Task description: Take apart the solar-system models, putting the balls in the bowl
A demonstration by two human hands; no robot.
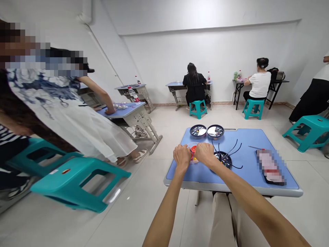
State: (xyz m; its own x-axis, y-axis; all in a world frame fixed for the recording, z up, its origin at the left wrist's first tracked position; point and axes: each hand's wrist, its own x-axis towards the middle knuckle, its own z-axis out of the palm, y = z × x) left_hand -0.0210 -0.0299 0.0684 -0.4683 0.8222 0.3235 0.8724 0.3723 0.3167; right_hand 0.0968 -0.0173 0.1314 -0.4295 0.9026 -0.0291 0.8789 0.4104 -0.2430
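Observation:
Over the left part of the blue desk, my left hand [182, 156] is closed beside a clear round container [194, 162] with red and yellow pieces in it. My right hand [205, 153] is closed at the container's other side. What the fingers of each hand grip is too small to make out. Right of my right hand sits a round black tray [227, 160] with several black cables [232, 147] sticking up and out of it. Two round dark trays [198, 131] with small pieces in them stand side by side at the desk's back edge.
On the blue desk [246, 175], a phone [271, 168] lies at the right, with a thin screwdriver-like tool [257, 148] behind it. A person stands at the left near teal stools [77, 178]. Two people sit at desks by the far wall. Another teal stool [309, 128] stands at the right.

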